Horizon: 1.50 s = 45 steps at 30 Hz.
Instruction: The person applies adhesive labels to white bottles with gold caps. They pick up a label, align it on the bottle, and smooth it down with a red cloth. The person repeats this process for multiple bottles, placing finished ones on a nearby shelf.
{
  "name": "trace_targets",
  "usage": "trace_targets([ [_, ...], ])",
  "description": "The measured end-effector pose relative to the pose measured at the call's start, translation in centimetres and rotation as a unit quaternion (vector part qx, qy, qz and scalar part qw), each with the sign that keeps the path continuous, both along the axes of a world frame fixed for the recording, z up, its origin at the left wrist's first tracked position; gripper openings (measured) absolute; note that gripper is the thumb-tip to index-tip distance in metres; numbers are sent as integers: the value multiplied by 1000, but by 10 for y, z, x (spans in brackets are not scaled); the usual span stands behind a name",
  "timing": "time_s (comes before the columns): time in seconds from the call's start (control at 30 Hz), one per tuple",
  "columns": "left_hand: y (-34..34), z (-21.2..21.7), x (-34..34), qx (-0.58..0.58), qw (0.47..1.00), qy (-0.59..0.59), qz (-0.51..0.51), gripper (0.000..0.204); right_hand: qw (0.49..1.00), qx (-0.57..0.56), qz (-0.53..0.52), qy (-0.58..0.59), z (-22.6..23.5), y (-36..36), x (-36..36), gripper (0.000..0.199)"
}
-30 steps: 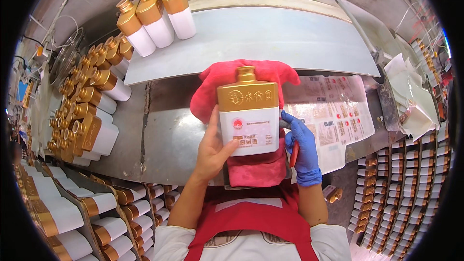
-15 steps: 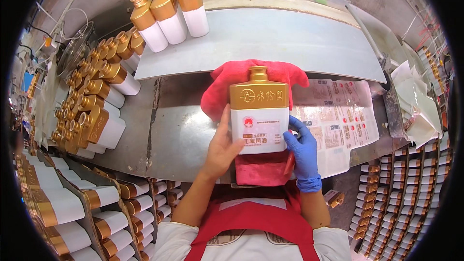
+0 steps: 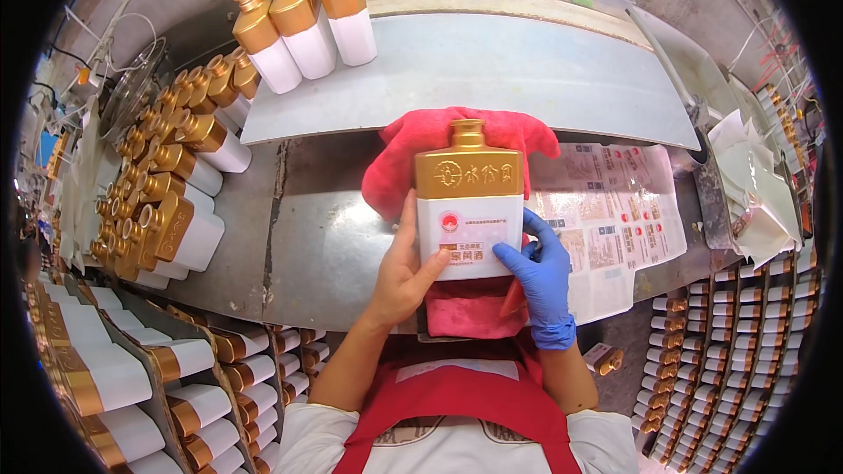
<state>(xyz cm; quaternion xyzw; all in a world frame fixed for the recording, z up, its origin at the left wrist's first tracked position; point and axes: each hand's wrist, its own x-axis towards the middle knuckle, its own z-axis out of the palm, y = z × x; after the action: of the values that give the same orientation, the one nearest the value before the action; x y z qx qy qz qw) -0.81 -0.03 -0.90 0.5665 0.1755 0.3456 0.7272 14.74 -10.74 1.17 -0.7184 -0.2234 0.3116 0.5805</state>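
Between my two hands is a flat white bottle (image 3: 470,219) with a gold shoulder and neck, its printed front facing up. My bare left hand (image 3: 402,268) grips its lower left side, the thumb lying on the front face. On the right edge, my right hand (image 3: 540,268) in a blue glove holds it, with the thumb over the lower right corner of the print. Behind and below the bottle a pink-red cloth (image 3: 395,162) is bunched on a support; the bottle covers its middle.
To the right lies a sheet of printed transfers (image 3: 645,211). Three gold-and-white bottles (image 3: 307,39) stand on the raised grey board (image 3: 527,70). Many more bottles (image 3: 189,233) crowd the table's left side. Racks of bottles (image 3: 729,342) flank me, and white papers (image 3: 746,184) hang at right.
My gloved right thumb has moved left onto the bottle's front, over the lower right of the print. The left thumb has also slid slightly inward. The bottle stays nearly in place.
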Motion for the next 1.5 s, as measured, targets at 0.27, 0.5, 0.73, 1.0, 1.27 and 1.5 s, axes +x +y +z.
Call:
trace_targets([
  [0.27,2,-9,-3,92,995,41,11,79,1000,13,2,-5,-3,0,0,65],
  [0.5,-7,-1,4,95,990,89,47,81,1000,9,9,-12,-2,0,0,61],
  [0.73,-4,1,3,-6,1000,-6,7,85,901,179,-17,395,-29,-32,60,50],
  [1.0,3,-3,-2,-28,994,-64,-78,103,987,114,-9,114,37,-53,35,49],
  [1.27,-1,-2,-3,41,998,21,-49,115,991,100,88,-23,49,-9,-12,46],
  [1.5,1,-10,-6,120,990,66,-27,115,990,94,92,-46,44,0,-13,44],
])
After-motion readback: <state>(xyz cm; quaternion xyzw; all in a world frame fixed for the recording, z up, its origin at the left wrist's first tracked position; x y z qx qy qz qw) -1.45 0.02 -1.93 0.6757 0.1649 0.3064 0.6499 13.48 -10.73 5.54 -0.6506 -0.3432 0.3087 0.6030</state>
